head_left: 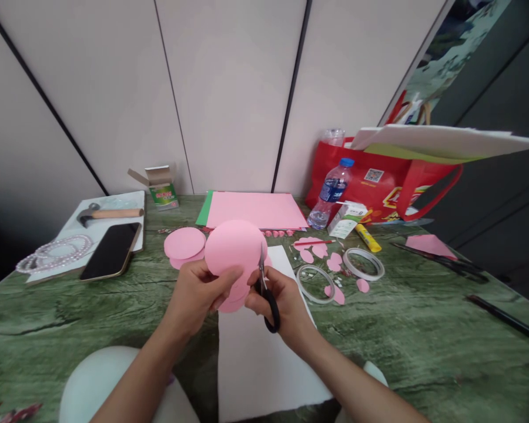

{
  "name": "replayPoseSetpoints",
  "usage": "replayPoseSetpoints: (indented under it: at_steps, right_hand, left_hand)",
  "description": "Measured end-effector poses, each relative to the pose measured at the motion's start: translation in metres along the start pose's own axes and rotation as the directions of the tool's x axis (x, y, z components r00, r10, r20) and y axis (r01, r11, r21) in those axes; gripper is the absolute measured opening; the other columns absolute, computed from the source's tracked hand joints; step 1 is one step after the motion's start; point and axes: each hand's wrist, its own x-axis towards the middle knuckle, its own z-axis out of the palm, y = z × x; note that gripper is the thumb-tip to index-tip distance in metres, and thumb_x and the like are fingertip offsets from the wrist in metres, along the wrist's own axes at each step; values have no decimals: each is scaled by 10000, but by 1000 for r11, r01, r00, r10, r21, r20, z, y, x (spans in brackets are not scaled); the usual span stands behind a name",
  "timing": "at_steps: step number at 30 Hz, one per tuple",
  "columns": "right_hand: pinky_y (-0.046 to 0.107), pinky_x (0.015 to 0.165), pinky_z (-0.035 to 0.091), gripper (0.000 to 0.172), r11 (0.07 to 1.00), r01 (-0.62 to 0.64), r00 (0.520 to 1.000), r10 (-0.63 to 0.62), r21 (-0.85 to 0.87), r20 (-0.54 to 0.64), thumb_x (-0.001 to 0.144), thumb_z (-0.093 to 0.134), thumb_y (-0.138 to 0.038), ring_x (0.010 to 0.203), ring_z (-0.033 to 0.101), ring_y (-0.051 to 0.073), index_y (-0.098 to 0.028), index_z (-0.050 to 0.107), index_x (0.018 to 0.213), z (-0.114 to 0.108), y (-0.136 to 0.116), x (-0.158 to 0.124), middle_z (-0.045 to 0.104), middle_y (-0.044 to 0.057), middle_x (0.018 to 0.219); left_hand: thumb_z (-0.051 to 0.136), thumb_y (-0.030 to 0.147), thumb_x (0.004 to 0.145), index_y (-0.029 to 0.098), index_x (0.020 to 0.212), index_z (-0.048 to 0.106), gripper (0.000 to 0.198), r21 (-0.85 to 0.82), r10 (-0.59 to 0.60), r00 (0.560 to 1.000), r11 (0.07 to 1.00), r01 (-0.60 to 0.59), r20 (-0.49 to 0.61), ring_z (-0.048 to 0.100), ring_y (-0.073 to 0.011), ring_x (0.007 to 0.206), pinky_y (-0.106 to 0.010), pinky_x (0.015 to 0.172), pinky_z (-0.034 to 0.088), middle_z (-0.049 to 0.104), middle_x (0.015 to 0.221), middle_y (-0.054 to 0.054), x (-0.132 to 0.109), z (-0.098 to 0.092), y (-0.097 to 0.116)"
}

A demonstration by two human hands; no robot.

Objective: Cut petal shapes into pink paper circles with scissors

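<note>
My left hand (203, 292) pinches the lower edge of a round pink paper disc (234, 247), thumb on its face. In my right hand (278, 294) is a pair of scissors (272, 308) with black handles, its blades pointing up along the disc's right edge. Whether the blades touch the paper I cannot tell. Below the disc, more pink paper (235, 296) shows above a long white sheet (264, 358). To the left of the disc, pink paper circles (185, 243) lie overlapping on the table.
Pink and green sheets (255, 210) lie at the back. Rightward are tape rolls (364, 264), pink petal-shaped scraps, a red pencil (315, 242), a water bottle (332, 194) and a red bag (379, 182). Leftward are a phone (112, 249), a hammer (110, 214) and bead strings (55, 254).
</note>
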Motion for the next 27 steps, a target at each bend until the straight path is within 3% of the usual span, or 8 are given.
replayPoseSetpoints:
  at_steps: [5,12,19,27]
  right_hand:
    - [187,415,279,223,998,-13,1000,11,-60,-26,572,656,-249,419,364,62,-176,483,692,1,-1,0,459,-73,459]
    - [197,422,323,209,994,-25,998,20,-105,-55,575,635,-249,425,410,75,-180,472,686,5,1,-1,482,-64,470]
    - [186,426,295,246,996,-24,1000,24,-83,-5,565,663,-231,433,362,60,-179,471,711,5,1,-1,460,-73,487]
    - [207,518,335,328,996,37,999,-37,-80,2,547,715,-240,546,425,85,-178,473,761,1,3,3,483,-46,609]
  left_hand:
    - [616,262,662,135,436,444,311,-37,27,1000,999,-27,15,297,-16,282,-146,286,194,387,340,71,0,-2,-1]
    - [538,327,729,127,519,544,290,-124,24,989,992,-5,144,437,-83,290,-186,281,304,506,397,17,-1,1,-4]
    - [625,290,635,130,389,433,351,38,-19,1000,999,20,-17,292,-29,297,-165,308,205,356,306,61,-2,4,-3]
    - [647,269,585,137,411,425,311,32,-56,998,998,57,-13,263,-24,302,-167,310,165,340,316,79,-2,6,3]
